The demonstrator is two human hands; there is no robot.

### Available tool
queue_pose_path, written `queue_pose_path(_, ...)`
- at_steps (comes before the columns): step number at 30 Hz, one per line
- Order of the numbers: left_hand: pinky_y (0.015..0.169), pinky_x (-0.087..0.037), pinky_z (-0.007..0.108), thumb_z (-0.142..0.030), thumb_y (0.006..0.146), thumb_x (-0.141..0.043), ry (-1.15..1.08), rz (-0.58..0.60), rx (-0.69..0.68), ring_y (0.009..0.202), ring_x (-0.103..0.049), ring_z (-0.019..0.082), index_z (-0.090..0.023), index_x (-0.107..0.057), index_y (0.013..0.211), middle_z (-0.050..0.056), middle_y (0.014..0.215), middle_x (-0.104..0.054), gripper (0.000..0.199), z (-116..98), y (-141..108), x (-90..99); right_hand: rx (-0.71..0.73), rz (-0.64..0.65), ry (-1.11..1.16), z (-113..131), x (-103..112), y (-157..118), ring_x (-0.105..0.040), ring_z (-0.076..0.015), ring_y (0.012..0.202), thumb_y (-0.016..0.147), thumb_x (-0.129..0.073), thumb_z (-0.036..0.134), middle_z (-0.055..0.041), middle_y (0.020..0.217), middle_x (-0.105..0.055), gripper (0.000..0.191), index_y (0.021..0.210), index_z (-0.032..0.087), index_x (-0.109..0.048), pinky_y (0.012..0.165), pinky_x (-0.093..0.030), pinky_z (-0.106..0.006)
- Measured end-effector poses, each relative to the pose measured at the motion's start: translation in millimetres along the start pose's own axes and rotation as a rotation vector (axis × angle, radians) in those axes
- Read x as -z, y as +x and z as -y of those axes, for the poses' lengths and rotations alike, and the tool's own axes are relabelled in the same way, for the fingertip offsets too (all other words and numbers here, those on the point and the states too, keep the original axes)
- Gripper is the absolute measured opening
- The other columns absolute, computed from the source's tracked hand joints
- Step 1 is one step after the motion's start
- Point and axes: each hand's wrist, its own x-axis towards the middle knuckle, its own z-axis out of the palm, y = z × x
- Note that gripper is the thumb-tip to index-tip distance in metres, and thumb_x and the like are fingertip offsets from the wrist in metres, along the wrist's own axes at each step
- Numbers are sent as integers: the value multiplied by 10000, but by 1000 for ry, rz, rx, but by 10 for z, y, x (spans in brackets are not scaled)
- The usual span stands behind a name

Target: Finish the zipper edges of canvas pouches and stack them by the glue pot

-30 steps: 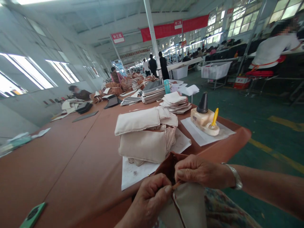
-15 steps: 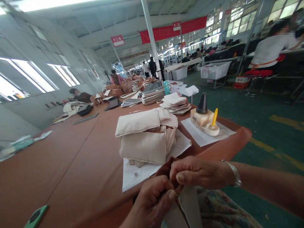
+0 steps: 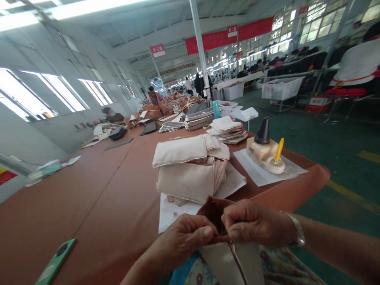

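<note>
Low in the view, my left hand (image 3: 192, 234) and my right hand (image 3: 252, 223) pinch the top edge of a leather piece (image 3: 221, 261), brown on one face and cream on the other. A dark seam runs down its cream side between the two hands. Its brown part (image 3: 214, 209) rises behind my fingers, and the lower end lies over my lap. Just beyond is a stack of cream stitched panels (image 3: 185, 182) on a white paper sheet (image 3: 168, 215). My right wrist wears a silver bangle.
On the brown-covered table (image 3: 118, 221), a glue container (image 3: 264, 152) with a black cone and a yellow-handled brush (image 3: 279, 150) stands at right. A green phone (image 3: 56, 263) lies front left. More panel stacks (image 3: 227, 128) sit farther back. Other people work in the distance.
My hands have moved slightly apart along the leather edge, and more of the piece's brown side shows. The view has turned a little left.
</note>
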Motion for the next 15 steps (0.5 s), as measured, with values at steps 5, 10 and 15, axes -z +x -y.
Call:
queue_pose_path(5, 527, -185, 240, -505, 849, -643, -6, -91, -61, 586, -267, 88, -150, -531, 740, -38, 643, -379, 388, 80, 11, -139, -39, -32, 70, -66, 33, 36, -342, -77, 558, 869, -643, 493, 20, 644, -453, 412, 724, 123, -534, 483, -233, -196)
queue_pose_path(10, 548, -229, 231, -508, 798, -688, 41, -107, -66, 620, -303, 102, -163, -540, 774, -31, 686, -415, 376, 76, -59, -146, -61, -22, 162, -86, 45, 14, -349, -72, 552, 853, -675, 461, 22, 647, -449, 387, 730, 121, -538, 485, -241, -195)
queue_pose_path(15, 612, -327, 229, -606, 711, -716, 200, 34, 43, 705, -402, 141, -158, -544, 641, -18, 735, -459, 485, 96, -268, 113, -66, -81, 191, -144, 266, -76, -305, -60, 523, 840, -666, 509, 53, 631, -400, 418, 723, 143, -501, 473, -230, -190)
